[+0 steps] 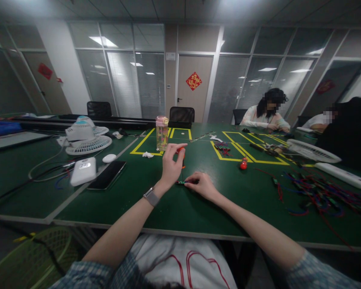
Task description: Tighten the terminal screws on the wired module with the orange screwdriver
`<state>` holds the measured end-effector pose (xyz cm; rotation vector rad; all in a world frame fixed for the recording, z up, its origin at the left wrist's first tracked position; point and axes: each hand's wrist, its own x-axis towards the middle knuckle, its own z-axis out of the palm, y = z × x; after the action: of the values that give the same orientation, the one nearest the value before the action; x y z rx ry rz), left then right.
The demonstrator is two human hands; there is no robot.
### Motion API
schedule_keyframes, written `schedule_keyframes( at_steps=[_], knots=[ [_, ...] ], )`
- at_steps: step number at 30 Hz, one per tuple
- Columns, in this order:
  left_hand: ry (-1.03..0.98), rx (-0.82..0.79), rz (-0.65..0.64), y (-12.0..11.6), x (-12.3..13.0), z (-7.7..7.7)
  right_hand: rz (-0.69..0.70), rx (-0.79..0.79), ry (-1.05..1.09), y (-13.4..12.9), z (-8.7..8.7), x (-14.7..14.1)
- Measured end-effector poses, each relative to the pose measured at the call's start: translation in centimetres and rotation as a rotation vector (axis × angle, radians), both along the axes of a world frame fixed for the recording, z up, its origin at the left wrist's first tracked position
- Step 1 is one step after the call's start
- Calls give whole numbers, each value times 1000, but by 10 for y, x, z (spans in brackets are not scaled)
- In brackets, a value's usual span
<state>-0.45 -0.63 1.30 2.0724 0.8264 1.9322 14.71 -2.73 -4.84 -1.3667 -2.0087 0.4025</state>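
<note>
My left hand (171,165) is closed around a small screwdriver (183,163) with an orange-red handle, held upright. Its thin shaft points down at a little green circuit board (181,183) on the green table. From the other side my right hand (203,186) pinches the board's right end, where a wire seems to lie between thumb and forefinger. Whether the screwdriver's tip touches the board is too small to tell.
A pink-lidded bottle (161,134) stands beyond my left hand. To the left lie a phone (107,175), a white power bank (83,171) and a fan (88,143). Wired boards (319,194) are heaped at right, near a red object (243,163). A person (266,112) sits opposite.
</note>
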Motion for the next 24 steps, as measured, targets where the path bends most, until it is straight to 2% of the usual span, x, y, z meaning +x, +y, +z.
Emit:
schedule_keyframes(
  at_steps=[5, 13, 18, 24],
  knots=[
    [-7, -37, -70, 1, 0, -2, 7, 14, -15, 3, -4, 2],
    [-3, 20, 4, 0, 1, 1, 0, -3, -3, 2, -2, 1],
    [14, -24, -74, 1, 1, 2, 1, -2, -14, 0, 0, 0],
    [-22, -103, -157, 3, 1, -4, 6, 2, -2, -2, 2, 1]
  ],
)
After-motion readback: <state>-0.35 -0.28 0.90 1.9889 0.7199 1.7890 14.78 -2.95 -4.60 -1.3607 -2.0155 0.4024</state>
